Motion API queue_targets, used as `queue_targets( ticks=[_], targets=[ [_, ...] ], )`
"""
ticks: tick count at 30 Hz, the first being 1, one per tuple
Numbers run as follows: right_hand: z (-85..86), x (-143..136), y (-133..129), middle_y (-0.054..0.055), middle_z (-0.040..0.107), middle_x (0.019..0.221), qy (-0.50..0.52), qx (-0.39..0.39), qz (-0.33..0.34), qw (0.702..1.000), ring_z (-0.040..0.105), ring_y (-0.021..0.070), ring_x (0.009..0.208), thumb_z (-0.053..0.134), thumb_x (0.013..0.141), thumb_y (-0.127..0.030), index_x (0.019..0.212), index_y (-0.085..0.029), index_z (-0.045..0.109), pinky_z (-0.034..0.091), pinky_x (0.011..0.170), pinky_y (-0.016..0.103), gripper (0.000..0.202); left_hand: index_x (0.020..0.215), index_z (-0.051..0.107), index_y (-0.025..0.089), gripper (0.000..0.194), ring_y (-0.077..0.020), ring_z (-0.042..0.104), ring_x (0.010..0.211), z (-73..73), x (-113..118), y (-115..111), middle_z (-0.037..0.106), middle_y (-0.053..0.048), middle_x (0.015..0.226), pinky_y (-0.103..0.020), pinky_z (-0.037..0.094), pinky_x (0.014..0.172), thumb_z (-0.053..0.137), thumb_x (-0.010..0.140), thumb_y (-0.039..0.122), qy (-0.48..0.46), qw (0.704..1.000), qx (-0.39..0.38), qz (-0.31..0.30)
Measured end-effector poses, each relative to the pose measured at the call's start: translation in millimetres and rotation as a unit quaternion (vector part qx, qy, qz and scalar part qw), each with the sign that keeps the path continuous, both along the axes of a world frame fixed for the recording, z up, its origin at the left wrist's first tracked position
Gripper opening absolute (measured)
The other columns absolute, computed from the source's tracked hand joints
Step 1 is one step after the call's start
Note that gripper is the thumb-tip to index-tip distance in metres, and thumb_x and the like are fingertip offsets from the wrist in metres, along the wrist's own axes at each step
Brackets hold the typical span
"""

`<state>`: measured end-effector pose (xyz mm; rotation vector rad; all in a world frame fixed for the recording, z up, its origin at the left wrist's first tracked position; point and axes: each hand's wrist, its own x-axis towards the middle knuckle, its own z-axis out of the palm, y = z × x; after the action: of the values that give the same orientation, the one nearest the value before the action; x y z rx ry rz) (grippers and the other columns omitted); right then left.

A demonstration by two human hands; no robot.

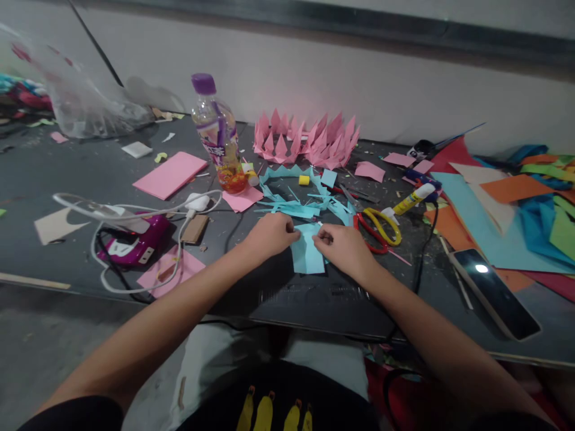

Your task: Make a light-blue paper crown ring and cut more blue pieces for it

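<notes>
Both hands pinch a small light-blue sheet of paper (308,254) that shows a crease down its middle. My left hand (275,232) grips its upper left edge, my right hand (339,242) its upper right edge. Just behind the sheet lies a ring of blue folded paper (287,208) with loose strips across it. A yellow cap (304,179) and a small blue square (329,178) sit within or beside that ring. Scissors with red and yellow handles (381,227) rest close to my right hand. Pink folded paper crowns (305,140) stand farther back.
A drink bottle (218,137) with a purple cap stands behind my left hand. A purple power strip (137,242) with white cables lies left. On the right are a glue stick (413,199), a phone (496,293) and coloured paper sheets (471,203). Pink sheets (171,173) lie back left.
</notes>
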<state>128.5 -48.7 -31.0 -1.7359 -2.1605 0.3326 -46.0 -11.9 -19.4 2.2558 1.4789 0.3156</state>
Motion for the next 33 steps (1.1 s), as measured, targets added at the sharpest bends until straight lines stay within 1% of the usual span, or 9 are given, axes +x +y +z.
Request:
queue_targets(
  ticks=[4, 6, 8, 12, 15, 17, 24, 29, 33],
  targets=[
    [-9.6, -4, -4, 0.006, 0.066, 0.074, -0.085, 0.051, 0.018, 0.995, 0.061, 0.0185, 0.065, 0.049, 0.081, -0.023, 0.076, -0.019, 0.06, 0.036, 0.053, 0.027, 0.013, 0.078, 0.064, 0.016, 0.018, -0.0215, 0.062, 0.069, -2.2, 5, -8, 0.067, -0.008, 0.074, -0.029, 0.042, 0.056, 0.058, 0.08, 0.033, 0.073, 0.996, 0.043, 0.022],
    [-13.2, -4, -6, 0.008, 0.067, 0.079, -0.108, 0.074, 0.035, 0.991, 0.062, 0.0191, 0.068, 0.047, 0.084, -0.021, 0.08, -0.018, 0.062, 0.037, 0.054, 0.027, 0.016, 0.083, 0.062, 0.016, 0.02, -0.0214, 0.063, 0.069, -3.9, 5, -14, 0.067, -0.008, 0.076, -0.028, 0.043, 0.054, 0.055, 0.084, 0.034, 0.091, 0.993, 0.076, 0.004],
    [-15.6, -2, -8, 0.008, 0.068, 0.081, -0.117, 0.09, 0.07, 0.987, 0.062, 0.0188, 0.07, 0.045, 0.086, -0.019, 0.081, -0.017, 0.063, 0.04, 0.057, 0.027, 0.018, 0.086, 0.06, 0.015, 0.019, -0.02, 0.063, 0.07, -5.9, 3, -19, 0.066, -0.007, 0.077, -0.025, 0.042, 0.052, 0.052, 0.087, 0.032, 0.107, 0.987, 0.119, -0.026],
    [-18.3, 3, -10, 0.007, 0.069, 0.084, -0.089, 0.118, 0.143, 0.979, 0.063, 0.0175, 0.075, 0.043, 0.088, -0.016, 0.081, -0.017, 0.065, 0.045, 0.065, 0.027, 0.022, 0.084, 0.058, 0.016, 0.013, -0.0182, 0.063, 0.076, -11.9, -5, -25, 0.065, -0.005, 0.08, -0.022, 0.042, 0.051, 0.049, 0.089, 0.024, 0.131, 0.966, 0.198, -0.099],
    [-19.3, 7, -10, 0.007, 0.07, 0.087, -0.038, 0.147, 0.173, 0.973, 0.065, 0.017, 0.079, 0.042, 0.09, -0.018, 0.088, -0.017, 0.066, 0.049, 0.072, 0.027, 0.024, 0.084, 0.058, 0.016, 0.01, -0.0182, 0.062, 0.075, -17.7, -10, -26, 0.066, -0.005, 0.083, -0.024, 0.043, 0.052, 0.05, 0.088, 0.02, 0.129, 0.95, 0.243, -0.149],
    [-20.1, 9, -10, 0.007, 0.071, 0.088, -0.009, 0.158, 0.182, 0.97, 0.065, 0.0166, 0.082, 0.043, 0.09, -0.019, 0.093, -0.016, 0.067, 0.051, 0.075, 0.028, 0.024, 0.086, 0.059, 0.016, 0.009, -0.0179, 0.062, 0.074, -21.4, -13, -26, 0.066, -0.005, 0.087, -0.025, 0.045, 0.054, 0.051, 0.087, 0.019, 0.117, 0.943, 0.264, -0.166],
    [-25.6, 12, -8, 0.009, 0.072, 0.093, 0.005, 0.202, 0.19, 0.961, 0.067, 0.017, 0.084, 0.044, 0.09, -0.019, 0.091, -0.014, 0.07, 0.055, 0.078, 0.028, 0.027, 0.09, 0.061, 0.013, 0.015, -0.0183, 0.063, 0.077, -27.6, -17, -23, 0.068, -0.008, 0.091, -0.029, 0.051, 0.065, 0.047, 0.089, 0.018, 0.067, 0.938, 0.26, -0.218],
    [-25.6, 15, -6, 0.008, 0.072, 0.097, -0.01, 0.205, 0.219, 0.954, 0.068, 0.017, 0.087, 0.043, 0.091, -0.02, 0.095, -0.016, 0.071, 0.057, 0.08, 0.03, 0.028, 0.091, 0.062, 0.011, 0.018, -0.0194, 0.063, 0.077, -28.2, -18, -21, 0.068, -0.01, 0.091, -0.032, 0.053, 0.069, 0.046, 0.089, 0.018, 0.048, 0.932, 0.266, -0.242],
    [-22.6, 15, -4, 0.008, 0.073, 0.095, -0.021, 0.216, 0.237, 0.947, 0.067, 0.0164, 0.087, 0.043, 0.091, -0.018, 0.096, -0.016, 0.07, 0.057, 0.08, 0.03, 0.028, 0.093, 0.063, 0.01, 0.019, -0.0192, 0.062, 0.077, -28.2, -19, -18, 0.068, -0.009, 0.092, -0.033, 0.053, 0.069, 0.045, 0.089, 0.017, 0.028, 0.925, 0.276, -0.258]
  ],
)
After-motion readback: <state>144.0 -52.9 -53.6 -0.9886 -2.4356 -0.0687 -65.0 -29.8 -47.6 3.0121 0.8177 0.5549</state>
